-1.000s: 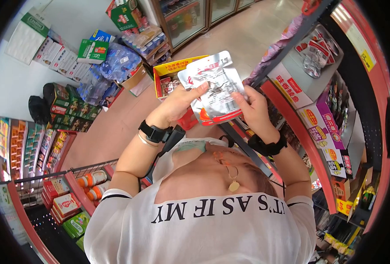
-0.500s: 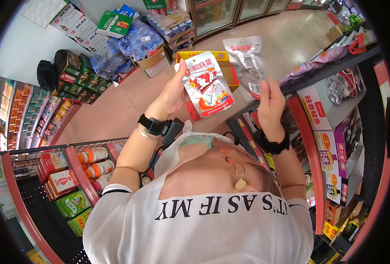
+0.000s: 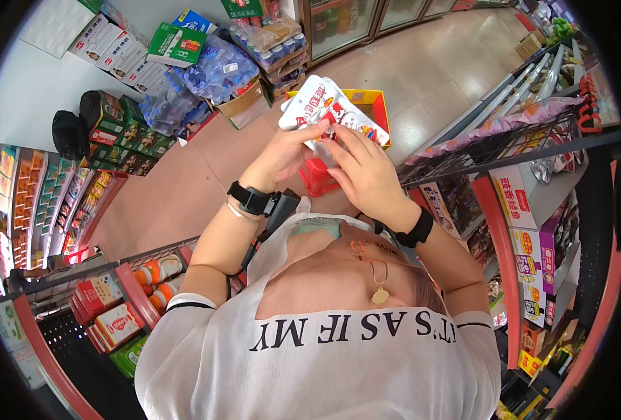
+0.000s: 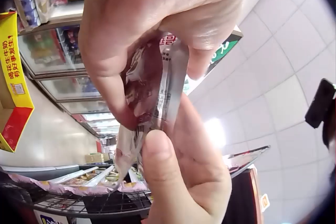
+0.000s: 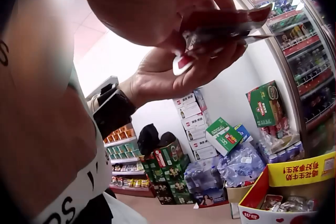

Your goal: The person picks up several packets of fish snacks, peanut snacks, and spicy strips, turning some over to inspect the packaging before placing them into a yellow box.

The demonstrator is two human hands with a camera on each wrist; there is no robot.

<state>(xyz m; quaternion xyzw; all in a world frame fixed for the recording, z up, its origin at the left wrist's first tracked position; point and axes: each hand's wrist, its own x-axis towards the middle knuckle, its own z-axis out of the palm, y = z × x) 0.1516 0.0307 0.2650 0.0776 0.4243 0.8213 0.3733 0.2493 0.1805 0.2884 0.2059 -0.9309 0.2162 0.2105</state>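
Two white-and-red foil snack pouches (image 3: 307,105) with red Chinese lettering are together, overlapping, between both hands in the head view. My left hand (image 3: 286,154) grips them at the near left side, its thumb over the front. From the right, my right hand (image 3: 366,171) reaches across their near edge, fingers over the printed face. Seen edge-on in the left wrist view, the pouches (image 4: 170,85) lie under the left hand (image 4: 157,8), while the right hand's thumb (image 4: 160,155) and fingers pinch their lower edge. Part of the print is hidden by fingers.
Behind the pouches stands a yellow-and-red carton (image 3: 380,112), with foil packets inside in the right wrist view. A red plastic stool (image 3: 317,178) is below it. Shelving with boxed snacks (image 3: 527,259) flanks the right; wrapped bottles (image 3: 219,66) are stacked at the back left.
The hands were together on a pouch, then parted with one pouch in each. Now the right hand has come back left, bringing its pouch against the left hand's.
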